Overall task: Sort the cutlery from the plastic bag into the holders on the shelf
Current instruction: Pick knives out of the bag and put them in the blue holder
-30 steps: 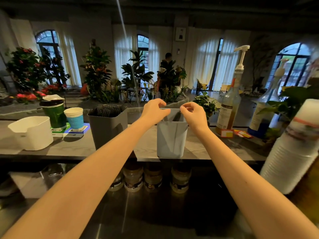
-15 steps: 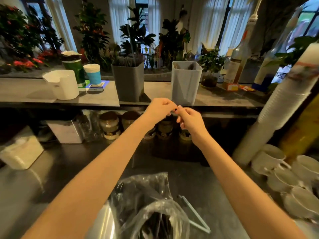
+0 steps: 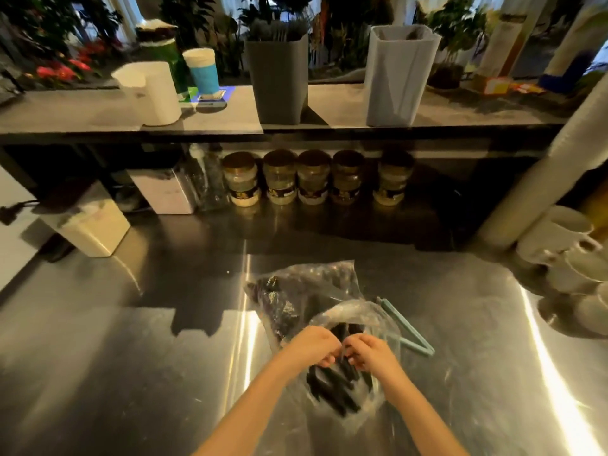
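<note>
A clear plastic bag (image 3: 304, 287) lies on the steel counter (image 3: 131, 357) with black cutlery (image 3: 332, 386) inside it. My left hand (image 3: 311, 345) and my right hand (image 3: 371, 353) are close together at the bag's mouth. The fingers of both are curled round black cutlery pieces. Up on the shelf (image 3: 82, 116) stand a dark grey holder (image 3: 279, 83) with cutlery handles sticking out and a light grey holder (image 3: 394, 80) to its right.
A teal bag clip (image 3: 409, 332) lies open just right of the bag. Several jars (image 3: 312, 179) line the space under the shelf. White mugs (image 3: 562, 238) and a tall sleeve of cups (image 3: 539, 166) stand on the right, and a white box (image 3: 95, 222) on the left.
Both hands came down from the light grey holder on the shelf to the plastic bag on the counter. My view tilted down with them.
</note>
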`<state>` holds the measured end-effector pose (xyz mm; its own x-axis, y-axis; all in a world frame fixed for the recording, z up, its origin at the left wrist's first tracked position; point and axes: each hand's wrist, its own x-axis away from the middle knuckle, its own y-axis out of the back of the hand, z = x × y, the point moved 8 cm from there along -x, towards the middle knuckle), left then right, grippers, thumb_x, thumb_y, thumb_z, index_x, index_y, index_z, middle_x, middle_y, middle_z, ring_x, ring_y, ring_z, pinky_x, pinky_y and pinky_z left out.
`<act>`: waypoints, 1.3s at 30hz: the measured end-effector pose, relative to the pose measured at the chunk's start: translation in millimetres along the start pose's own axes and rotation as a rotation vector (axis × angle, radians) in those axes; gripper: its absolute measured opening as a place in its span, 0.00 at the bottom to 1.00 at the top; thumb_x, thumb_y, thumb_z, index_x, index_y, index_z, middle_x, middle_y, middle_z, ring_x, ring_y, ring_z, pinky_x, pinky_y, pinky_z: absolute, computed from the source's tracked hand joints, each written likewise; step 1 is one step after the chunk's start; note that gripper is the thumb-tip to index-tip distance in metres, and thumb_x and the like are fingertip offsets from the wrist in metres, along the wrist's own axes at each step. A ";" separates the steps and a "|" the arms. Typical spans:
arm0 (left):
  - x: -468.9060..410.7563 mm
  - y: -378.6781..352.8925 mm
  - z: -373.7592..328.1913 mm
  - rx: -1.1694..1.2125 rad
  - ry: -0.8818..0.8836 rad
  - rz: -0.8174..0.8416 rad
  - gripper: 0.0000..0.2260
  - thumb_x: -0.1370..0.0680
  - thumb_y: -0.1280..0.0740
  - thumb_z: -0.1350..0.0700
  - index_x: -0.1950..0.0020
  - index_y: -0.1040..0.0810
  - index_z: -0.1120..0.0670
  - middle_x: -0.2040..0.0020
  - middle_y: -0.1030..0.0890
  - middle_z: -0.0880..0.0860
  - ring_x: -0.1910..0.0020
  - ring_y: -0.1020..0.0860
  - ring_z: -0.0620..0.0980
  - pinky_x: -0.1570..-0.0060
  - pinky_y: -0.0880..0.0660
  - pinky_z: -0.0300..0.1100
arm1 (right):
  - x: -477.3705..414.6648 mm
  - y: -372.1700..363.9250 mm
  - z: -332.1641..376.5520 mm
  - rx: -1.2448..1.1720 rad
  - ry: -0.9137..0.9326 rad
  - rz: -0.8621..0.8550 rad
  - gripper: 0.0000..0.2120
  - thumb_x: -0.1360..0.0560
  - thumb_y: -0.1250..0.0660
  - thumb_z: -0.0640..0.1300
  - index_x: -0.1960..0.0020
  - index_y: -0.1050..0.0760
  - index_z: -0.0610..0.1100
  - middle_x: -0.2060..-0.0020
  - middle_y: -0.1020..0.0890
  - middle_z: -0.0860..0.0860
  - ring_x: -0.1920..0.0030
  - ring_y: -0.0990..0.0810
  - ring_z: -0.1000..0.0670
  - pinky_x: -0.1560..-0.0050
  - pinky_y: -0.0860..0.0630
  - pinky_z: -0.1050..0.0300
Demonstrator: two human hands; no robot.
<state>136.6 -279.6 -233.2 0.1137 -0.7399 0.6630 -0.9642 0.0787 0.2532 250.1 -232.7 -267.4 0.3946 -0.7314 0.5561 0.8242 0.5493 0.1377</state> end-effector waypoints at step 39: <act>-49.2 -12.1 44.3 0.226 0.128 -0.147 0.28 0.25 0.32 0.51 0.28 0.36 0.59 0.35 0.26 0.57 0.39 0.26 0.54 0.50 0.26 0.42 | -14.7 -3.4 -25.2 -0.156 -0.169 -0.017 0.09 0.20 0.43 0.41 0.45 0.26 0.41 0.62 0.20 0.47 0.61 0.23 0.51 0.63 0.29 0.61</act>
<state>132.1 -273.8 -300.1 0.2711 -0.6413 0.7177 -0.9625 -0.1843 0.1990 251.7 -233.9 -296.7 0.3171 -0.6552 0.6857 0.8883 0.4584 0.0272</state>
